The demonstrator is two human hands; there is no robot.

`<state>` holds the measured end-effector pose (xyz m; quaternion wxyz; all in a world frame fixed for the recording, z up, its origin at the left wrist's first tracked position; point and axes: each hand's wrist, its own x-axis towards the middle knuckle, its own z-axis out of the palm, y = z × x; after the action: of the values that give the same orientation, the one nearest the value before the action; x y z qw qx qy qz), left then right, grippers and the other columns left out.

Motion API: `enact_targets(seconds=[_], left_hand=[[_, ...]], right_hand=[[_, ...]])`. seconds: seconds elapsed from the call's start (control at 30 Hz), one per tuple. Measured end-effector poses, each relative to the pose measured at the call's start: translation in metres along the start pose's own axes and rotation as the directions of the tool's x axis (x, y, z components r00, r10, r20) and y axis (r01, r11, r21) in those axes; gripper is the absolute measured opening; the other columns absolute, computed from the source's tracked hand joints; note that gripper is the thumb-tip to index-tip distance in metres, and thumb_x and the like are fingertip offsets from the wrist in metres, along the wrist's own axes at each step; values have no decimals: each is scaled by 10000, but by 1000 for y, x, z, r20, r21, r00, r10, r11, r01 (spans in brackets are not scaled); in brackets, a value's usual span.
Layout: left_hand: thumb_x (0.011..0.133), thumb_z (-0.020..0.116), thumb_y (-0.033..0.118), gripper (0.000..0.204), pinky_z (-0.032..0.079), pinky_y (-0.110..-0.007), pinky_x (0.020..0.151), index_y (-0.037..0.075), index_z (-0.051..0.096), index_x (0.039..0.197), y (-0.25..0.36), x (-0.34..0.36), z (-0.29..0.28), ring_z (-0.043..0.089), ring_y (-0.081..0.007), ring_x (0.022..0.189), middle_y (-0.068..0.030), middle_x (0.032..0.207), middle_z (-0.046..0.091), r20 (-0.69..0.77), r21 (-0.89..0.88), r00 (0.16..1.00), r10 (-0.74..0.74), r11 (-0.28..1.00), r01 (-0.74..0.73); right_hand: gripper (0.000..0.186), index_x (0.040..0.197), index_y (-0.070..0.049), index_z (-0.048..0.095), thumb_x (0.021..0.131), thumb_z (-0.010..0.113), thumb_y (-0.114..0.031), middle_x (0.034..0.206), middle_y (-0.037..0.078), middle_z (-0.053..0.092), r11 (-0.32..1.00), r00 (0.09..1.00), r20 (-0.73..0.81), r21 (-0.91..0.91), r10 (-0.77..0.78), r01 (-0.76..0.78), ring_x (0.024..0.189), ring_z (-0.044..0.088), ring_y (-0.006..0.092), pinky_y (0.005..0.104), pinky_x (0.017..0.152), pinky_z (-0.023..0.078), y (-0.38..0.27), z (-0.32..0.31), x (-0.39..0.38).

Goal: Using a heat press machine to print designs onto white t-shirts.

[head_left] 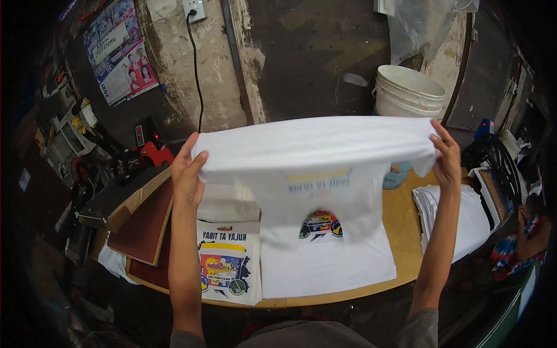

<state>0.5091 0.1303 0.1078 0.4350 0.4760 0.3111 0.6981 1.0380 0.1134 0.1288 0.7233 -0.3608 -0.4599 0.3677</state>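
Observation:
A white T-shirt (325, 139) is stretched between my two raised hands, its upper part folded into a wide band above the table. My left hand (188, 165) pinches its left end, and my right hand (445, 156) grips its right end. The shirt's lower part hangs blurred over white cloth (331, 272) on the table. Faint colored lettering shows through the fabric, and a colored print (321, 225) shows in an arch-shaped gap. Whether hanging shirt and cloth below are one piece, I cannot tell. Beside my left forearm lies a stack of printed sheets (250, 261) with mirrored lettering.
Folded white cloth (452, 223) is piled at the table's right. A press-like machine (125, 200) with dark red boards stands on the left. A white bucket (409, 93) is behind the wooden table (406, 255). A person (525, 238) in patterned clothing is at the far right.

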Motion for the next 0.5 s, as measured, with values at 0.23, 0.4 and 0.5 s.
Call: enact_targets(seconds=[0.23,0.4,0.5], left_hand=[[783,571,-140,626,402,-319,1015,-49,373,1370,-68,-90,-17,508,-217,1188,-172,1327,482,-68,37,987,-148,988,150],[760,584,-154,657,388,-288,1019,-7,397,1373,-169,-135,-46,500,-214,1189,-167,1324,486,-95,241,934,-345,902,358],[753,625,-107,666,370,-279,1028,3,404,1371,-234,-152,-73,474,-231,1219,-155,1340,478,-64,463,913,-403,799,384]], right_hand=[[502,1279,69,479,793,604,57,1183,174,580,984,989,-58,-108,137,-142,990,613,195,292,863,512,38,-50,-78],[548,1275,80,476,745,607,128,1157,189,583,899,897,-97,-33,432,-437,966,618,213,301,821,524,132,-90,-110],[573,1285,81,471,730,609,129,1193,207,562,843,853,-114,-131,509,-521,981,612,235,299,831,513,186,-117,-124]])
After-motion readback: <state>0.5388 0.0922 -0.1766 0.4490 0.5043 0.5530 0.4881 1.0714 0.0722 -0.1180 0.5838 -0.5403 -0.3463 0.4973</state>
